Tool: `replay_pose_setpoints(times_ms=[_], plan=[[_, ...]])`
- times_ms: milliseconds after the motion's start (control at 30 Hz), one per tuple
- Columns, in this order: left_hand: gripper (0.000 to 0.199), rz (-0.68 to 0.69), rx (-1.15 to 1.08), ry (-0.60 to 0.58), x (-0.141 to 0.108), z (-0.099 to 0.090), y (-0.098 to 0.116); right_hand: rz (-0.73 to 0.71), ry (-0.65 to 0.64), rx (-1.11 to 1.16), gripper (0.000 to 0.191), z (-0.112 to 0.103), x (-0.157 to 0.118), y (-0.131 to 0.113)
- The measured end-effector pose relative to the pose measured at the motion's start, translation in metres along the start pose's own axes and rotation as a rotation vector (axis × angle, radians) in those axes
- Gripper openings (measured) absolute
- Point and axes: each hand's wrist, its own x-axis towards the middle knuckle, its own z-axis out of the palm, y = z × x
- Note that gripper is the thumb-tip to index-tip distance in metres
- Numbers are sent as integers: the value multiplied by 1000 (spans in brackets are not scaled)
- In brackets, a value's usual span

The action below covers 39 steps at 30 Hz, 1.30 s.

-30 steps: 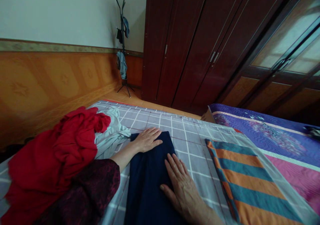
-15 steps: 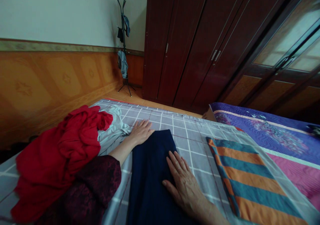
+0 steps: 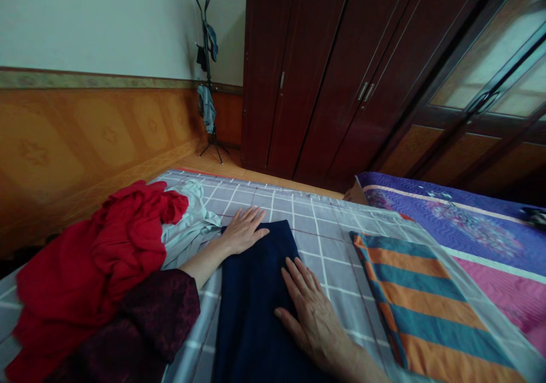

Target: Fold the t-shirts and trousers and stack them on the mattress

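Left hand [image 3: 244, 232] has crept a bit right, onto the far end of the navy cloth [image 3: 251, 309]; right hand [image 3: 314, 317] covers its right edge, closer in. Both flat-open, gripping nothing, cloth running lengthwise away underneath.

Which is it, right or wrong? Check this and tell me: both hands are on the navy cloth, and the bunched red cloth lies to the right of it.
Wrong on the side: the head view shows the bunched red cloth to the left of the navy cloth. The left hand and right hand are both on the navy cloth, as you say.
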Motion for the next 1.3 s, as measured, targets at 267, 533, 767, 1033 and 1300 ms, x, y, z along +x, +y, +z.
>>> replay_pose_setpoints(times_ms=[267, 533, 767, 1033, 1300], plan=[[78, 300, -63, -114, -18, -3, 40, -17, 165, 12, 75, 14, -5, 4], [88, 245, -28, -193, -36, 4, 44, -12, 172, 9, 70, 15, -5, 5], [84, 8, 57, -125, -48, -7, 27, -6, 179, 61, 64, 14, -4, 5], [98, 237, -121, -334, -115, -14, 90, -7, 216, 152, 50, 19, -2, 15], [87, 205, -137, -327, -178, -13, 86, -32, 264, 111, 52, 18, -5, 12]])
